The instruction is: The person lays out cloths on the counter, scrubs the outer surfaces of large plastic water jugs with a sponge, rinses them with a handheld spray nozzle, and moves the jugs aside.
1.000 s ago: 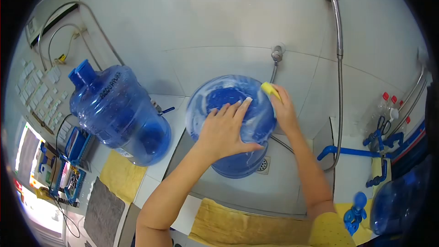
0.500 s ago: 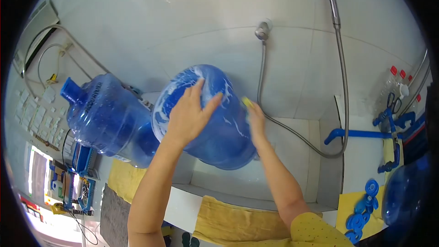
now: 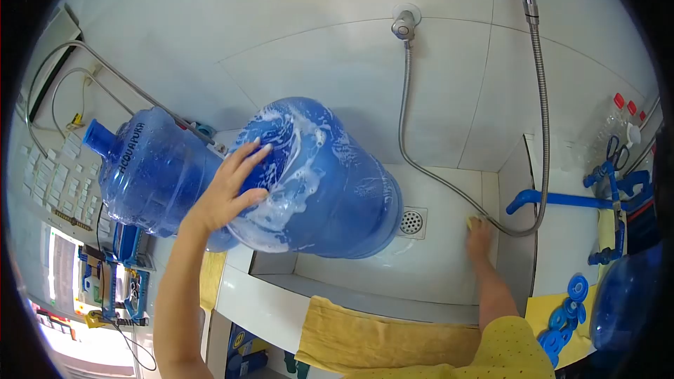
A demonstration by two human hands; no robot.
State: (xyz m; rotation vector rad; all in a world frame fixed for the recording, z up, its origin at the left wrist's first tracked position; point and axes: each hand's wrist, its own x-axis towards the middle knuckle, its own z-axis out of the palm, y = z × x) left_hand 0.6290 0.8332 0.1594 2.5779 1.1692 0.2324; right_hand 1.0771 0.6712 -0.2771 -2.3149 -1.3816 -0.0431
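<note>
A large blue water jug (image 3: 337, 196), streaked with white suds, lies tilted in the white sink (image 3: 449, 274) with its soapy end toward the left. My left hand (image 3: 228, 189) rests against that sudsy end, fingers spread. At the right side of the sink, away from the jug, is my right hand (image 3: 479, 240), slightly blurred. A bit of yellow sponge (image 3: 470, 222) shows at its fingertips; most of it is hidden. Left of the soapy jug stands a second blue jug (image 3: 165, 175) with a blue cap and dark lettering.
A metal shower hose (image 3: 421, 168) runs from a wall valve (image 3: 404, 26) and loops over the sink's right side. The drain (image 3: 412, 222) lies beside the jug. A yellow cloth (image 3: 379, 330) drapes the front edge. Blue caps (image 3: 558, 319) and a blue pipe (image 3: 562, 200) are at right.
My right hand has left the jug's side and moved right, down to the sink's right end. My left hand has shifted left on the jug's sudsy end. More suds face me.
</note>
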